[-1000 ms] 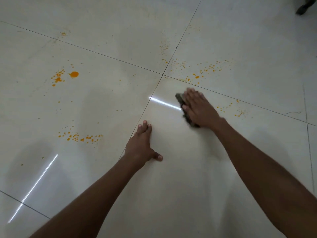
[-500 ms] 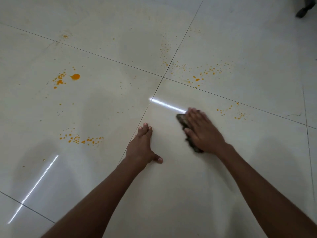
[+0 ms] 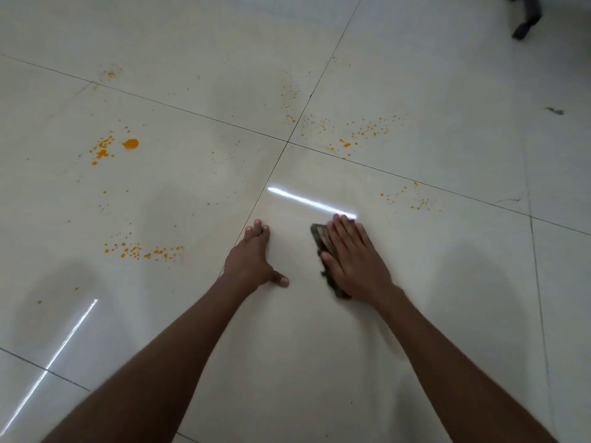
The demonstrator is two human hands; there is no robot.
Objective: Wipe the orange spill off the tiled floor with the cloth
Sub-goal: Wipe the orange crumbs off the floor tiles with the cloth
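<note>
My right hand (image 3: 355,260) lies flat with straight fingers on a dark cloth (image 3: 320,239), pressing it onto the pale floor tile; only the cloth's left edge shows. My left hand (image 3: 252,260) rests flat on the floor just left of it, thumb spread out. Orange spill spots are scattered around: a large drop with specks (image 3: 130,143) at far left, a row of drops (image 3: 140,251) left of my left hand, a band of specks (image 3: 355,132) beyond the tile joint, and a small patch (image 3: 412,199) to the right of the cloth.
The floor is glossy cream tile with dark grout lines (image 3: 287,141) crossing ahead of my hands. A dark object (image 3: 526,25) stands at the top right corner. A small dark mark (image 3: 555,110) lies on the right tile.
My right hand has dragged the cloth toward me, from near the far grout line to beside my left hand. My left hand has stayed planted.
</note>
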